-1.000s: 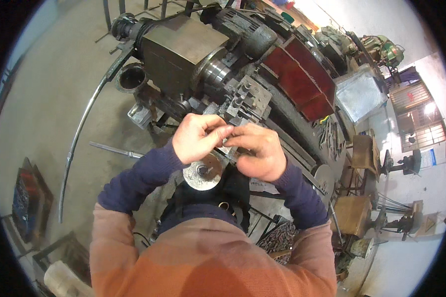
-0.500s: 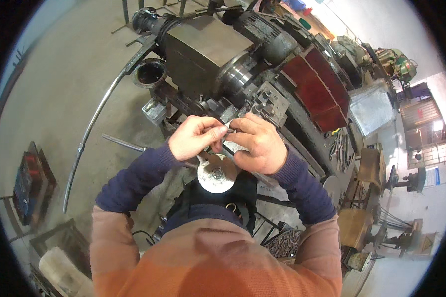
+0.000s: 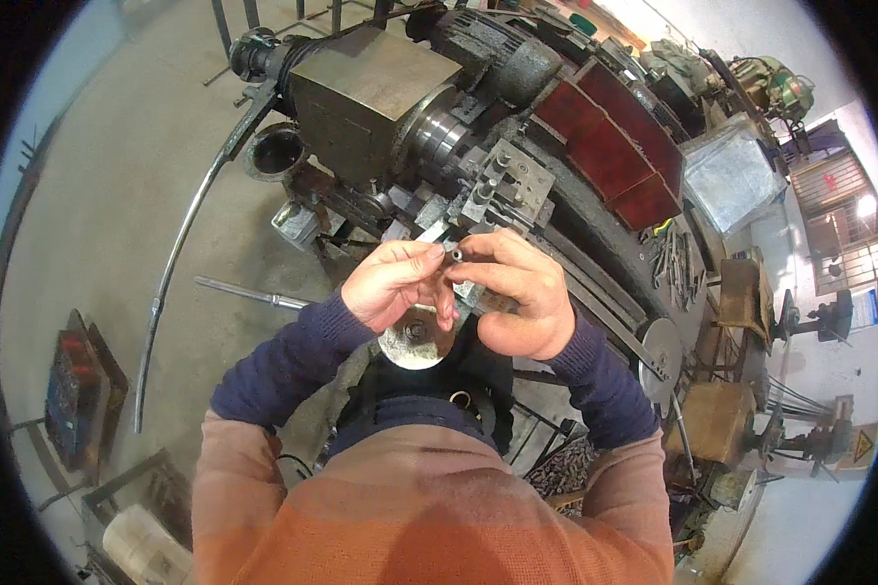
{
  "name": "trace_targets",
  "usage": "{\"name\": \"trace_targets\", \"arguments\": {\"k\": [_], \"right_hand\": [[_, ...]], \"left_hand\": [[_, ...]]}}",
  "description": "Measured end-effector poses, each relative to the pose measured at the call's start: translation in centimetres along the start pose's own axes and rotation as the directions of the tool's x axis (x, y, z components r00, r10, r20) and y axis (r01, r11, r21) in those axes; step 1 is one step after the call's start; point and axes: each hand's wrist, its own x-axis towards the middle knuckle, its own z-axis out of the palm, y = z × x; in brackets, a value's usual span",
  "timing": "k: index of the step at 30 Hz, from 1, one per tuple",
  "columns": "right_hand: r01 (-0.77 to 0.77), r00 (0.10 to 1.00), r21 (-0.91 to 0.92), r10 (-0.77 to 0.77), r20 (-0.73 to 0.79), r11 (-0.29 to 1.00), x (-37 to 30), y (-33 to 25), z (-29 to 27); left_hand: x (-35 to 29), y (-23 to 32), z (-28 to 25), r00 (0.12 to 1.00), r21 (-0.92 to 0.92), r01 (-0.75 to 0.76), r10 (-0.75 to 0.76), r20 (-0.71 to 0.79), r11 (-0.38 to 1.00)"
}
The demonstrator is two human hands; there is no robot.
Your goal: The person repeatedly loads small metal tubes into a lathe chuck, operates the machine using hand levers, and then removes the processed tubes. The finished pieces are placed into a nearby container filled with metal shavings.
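Close together in front of my body, both hands are at a small hollow metal piece (image 3: 456,255) with a round hole in its visible end. My left hand (image 3: 392,285) pinches it between thumb and fingertips, its other fingers curled below. Fingertips of my right hand (image 3: 525,297) close on its other side. The fingers hide most of the piece. Just beyond the hands stands a lathe, with its tool post (image 3: 519,180) and shiny round chuck (image 3: 441,141). Beneath my hands, a pale round handwheel (image 3: 410,349) is partly covered by them.
A long metal bar (image 3: 174,268) slants down at the left, near a shorter rod (image 3: 249,292). Red covers (image 3: 610,146) sit behind the lathe bed. Several wrenches (image 3: 670,265) lie at the right. Small metal parts (image 3: 568,468) are heaped low on the right, by my elbow.
The view has shifted slightly. My fingers have turned the small piece, and its hollow end now shows. The hands cover more of the handwheel.
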Motion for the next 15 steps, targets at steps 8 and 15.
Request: {"name": "trace_targets", "arguments": {"k": [8,15], "right_hand": [[-0.008,1.000,-0.051,0.008,0.004,0.999,-0.4,-0.1,-0.2],[-0.024,0.991,-0.112,0.038,0.132,0.993,-0.1,0.0,-0.4]], "left_hand": [[0.3,-0.5,0.3,1.000,-0.031,0.017,-0.017,0.006,0.999],[0.3,1.1,0.7,0.985,0.528,-0.032,0.115,-0.125,0.849]]}}
